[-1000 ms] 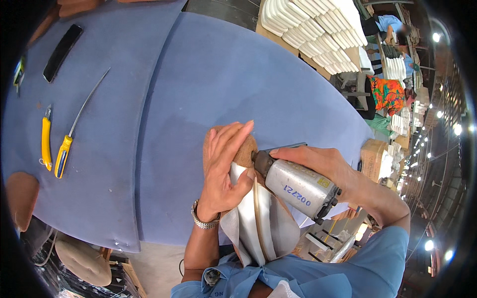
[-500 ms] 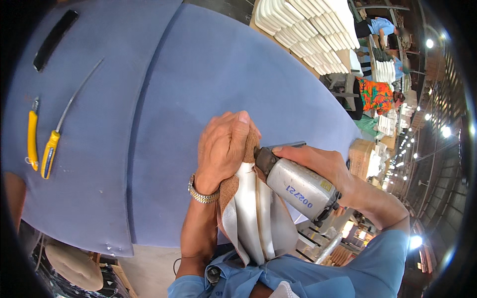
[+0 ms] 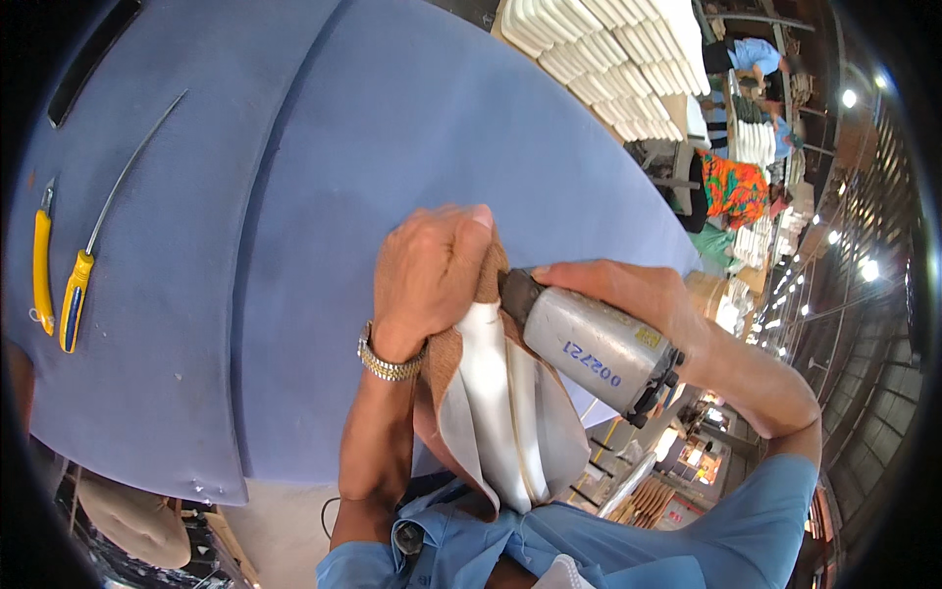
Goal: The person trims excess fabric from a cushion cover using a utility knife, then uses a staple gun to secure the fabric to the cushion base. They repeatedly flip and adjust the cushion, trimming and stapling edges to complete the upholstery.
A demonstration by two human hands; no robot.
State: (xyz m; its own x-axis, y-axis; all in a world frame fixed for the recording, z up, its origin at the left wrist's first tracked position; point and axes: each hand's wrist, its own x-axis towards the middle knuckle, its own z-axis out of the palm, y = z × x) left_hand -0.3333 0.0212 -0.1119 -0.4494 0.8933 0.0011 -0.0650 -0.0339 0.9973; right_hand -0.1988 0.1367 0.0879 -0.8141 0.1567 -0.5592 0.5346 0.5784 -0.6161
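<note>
My left hand [image 3: 432,270] is closed on the brown fabric cover [image 3: 444,365] and presses it over the end of a long white padded piece [image 3: 486,368]. The cover's pale underside hangs loose on both sides, and the piece reaches back against my shirt. In my right hand [image 3: 628,294] is a silver pneumatic staple gun [image 3: 589,344]. Its dark nose meets the fabric edge just right of my left fingers. Where exactly the nose touches is hidden.
The blue-covered table [image 3: 334,196] carries a yellow-handled screwdriver [image 3: 77,294], a yellow-handled cutter [image 3: 41,265] and a black strip [image 3: 93,61] at left. Stacked white padded pieces [image 3: 599,59] stand beyond it. Several people work at the far right. A beige cushion [image 3: 132,520] lies lower left.
Both hands, the covered piece and the staple gun sit slightly further left in view. The table and its tools have shifted left as well. Both grips stay the same.
</note>
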